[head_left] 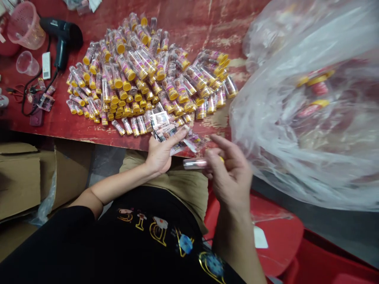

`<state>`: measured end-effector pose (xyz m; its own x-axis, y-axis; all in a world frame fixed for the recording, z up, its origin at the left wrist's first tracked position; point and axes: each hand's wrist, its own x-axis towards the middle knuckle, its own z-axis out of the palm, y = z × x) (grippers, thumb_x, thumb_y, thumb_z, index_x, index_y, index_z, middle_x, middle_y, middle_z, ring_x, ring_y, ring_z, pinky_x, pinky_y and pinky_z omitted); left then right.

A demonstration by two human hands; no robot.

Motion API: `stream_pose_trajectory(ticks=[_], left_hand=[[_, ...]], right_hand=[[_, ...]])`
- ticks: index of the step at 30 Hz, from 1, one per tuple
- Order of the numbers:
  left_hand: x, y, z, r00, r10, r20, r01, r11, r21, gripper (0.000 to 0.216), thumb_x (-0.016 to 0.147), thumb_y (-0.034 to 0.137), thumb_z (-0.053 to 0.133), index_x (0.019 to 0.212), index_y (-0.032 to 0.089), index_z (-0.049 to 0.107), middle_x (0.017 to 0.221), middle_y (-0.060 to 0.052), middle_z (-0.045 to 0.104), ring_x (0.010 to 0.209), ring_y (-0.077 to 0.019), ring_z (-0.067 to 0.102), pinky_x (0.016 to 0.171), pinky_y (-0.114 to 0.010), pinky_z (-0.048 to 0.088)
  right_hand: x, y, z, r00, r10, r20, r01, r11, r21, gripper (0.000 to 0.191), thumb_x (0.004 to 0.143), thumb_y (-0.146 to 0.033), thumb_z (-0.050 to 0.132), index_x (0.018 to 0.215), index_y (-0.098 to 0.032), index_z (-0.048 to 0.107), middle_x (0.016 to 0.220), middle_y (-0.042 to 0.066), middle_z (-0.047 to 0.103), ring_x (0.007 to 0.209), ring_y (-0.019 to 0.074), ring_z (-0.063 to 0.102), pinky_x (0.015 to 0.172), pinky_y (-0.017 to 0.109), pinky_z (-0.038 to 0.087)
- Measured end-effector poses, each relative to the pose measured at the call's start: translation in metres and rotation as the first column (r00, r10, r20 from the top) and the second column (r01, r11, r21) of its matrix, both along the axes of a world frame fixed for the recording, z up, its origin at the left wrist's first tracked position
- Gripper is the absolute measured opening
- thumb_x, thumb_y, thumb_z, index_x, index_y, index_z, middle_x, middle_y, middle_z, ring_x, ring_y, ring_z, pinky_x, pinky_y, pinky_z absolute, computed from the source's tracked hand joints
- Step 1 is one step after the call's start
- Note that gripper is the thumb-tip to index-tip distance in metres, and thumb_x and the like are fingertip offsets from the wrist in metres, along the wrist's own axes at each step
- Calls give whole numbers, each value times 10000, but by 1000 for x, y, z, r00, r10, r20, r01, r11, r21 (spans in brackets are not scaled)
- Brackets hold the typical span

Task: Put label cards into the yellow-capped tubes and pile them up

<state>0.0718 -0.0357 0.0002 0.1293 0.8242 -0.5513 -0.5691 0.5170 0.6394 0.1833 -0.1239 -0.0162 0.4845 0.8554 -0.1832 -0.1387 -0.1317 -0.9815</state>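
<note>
My left hand (161,152) rests at the table's near edge and pinches a small stack of printed labels (163,126) between thumb and fingers. My right hand (229,171) is closed around a clear plastic tube (194,163) with a yellow cap, held level in front of my lap and pointing toward the left hand. Just beyond both hands a big heap of labelled tubes with yellow caps (142,75) lies on the worn red table (189,23).
A large clear plastic bag (308,110) holding more tubes fills the right side. A black heat gun (60,37), a pink jug (25,24) and a small clear cup (26,63) sit at the far left. Cardboard boxes (20,177) stand lower left, a red stool (275,232) lower right.
</note>
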Motion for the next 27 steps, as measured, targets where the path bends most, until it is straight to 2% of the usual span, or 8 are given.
stream_pose_trajectory(ticks=[3,6,9,15,19,21,23,27], left_hand=[[-1,-1,-1,1000,-26,3,26,999,-37,220,731,88,845,891,153,709,922,-23,768,1058,-207,735,1026,-376,527],[-4,3,0,1000,0,9,0,998,-66,197,766,120,841,913,158,715,924,-20,764,1049,-196,728,1005,-364,535],[-5,8,2,999,-7,33,10,997,-75,200,770,112,843,919,156,717,930,-20,762,1059,-193,725,1008,-365,537],[-2,5,4,996,-30,81,39,993,-114,245,784,99,829,1001,161,733,996,-35,777,1165,-219,712,1045,-392,519],[0,0,3,994,-56,91,63,995,-82,257,754,119,861,975,167,739,984,-34,783,1149,-226,720,1036,-379,527],[-1,0,3,996,-41,85,48,996,-81,221,770,111,847,955,163,738,960,-24,776,1118,-216,725,1035,-381,530],[-1,2,2,997,-14,77,22,995,-100,185,799,93,816,952,157,735,948,-17,768,1119,-215,722,1036,-398,531],[-2,5,3,998,-1,69,8,993,-114,227,804,75,804,1005,155,734,1004,-31,772,1193,-238,700,1043,-417,523]], right_hand=[[0,6,-3,997,69,18,-69,998,2,325,874,-512,776,843,-197,700,668,-30,570,519,65,438,435,190,332],[-1,7,2,983,-54,-174,64,997,53,380,864,-587,772,887,-220,674,597,-63,528,433,56,396,378,177,282],[-1,6,9,965,-148,-218,178,976,125,417,809,-601,826,872,-224,658,605,-58,559,436,69,455,361,180,327],[-10,5,8,969,-246,-15,244,953,179,272,873,-464,808,907,-221,689,694,-50,580,467,73,521,402,219,450],[-20,-3,6,879,-409,244,357,905,229,215,917,-396,761,1037,-217,764,1051,49,683,828,165,702,640,316,630],[-21,-11,7,861,-372,347,317,925,208,281,976,-399,680,1183,-232,770,1139,85,698,1068,233,702,844,406,656],[-21,-19,6,855,-316,411,259,947,189,316,993,-372,656,1269,-256,757,1174,93,700,1131,254,689,947,465,635],[-18,-30,3,910,-269,315,229,961,158,337,959,-360,707,1289,-301,750,1211,78,655,1037,236,693,914,490,656]])
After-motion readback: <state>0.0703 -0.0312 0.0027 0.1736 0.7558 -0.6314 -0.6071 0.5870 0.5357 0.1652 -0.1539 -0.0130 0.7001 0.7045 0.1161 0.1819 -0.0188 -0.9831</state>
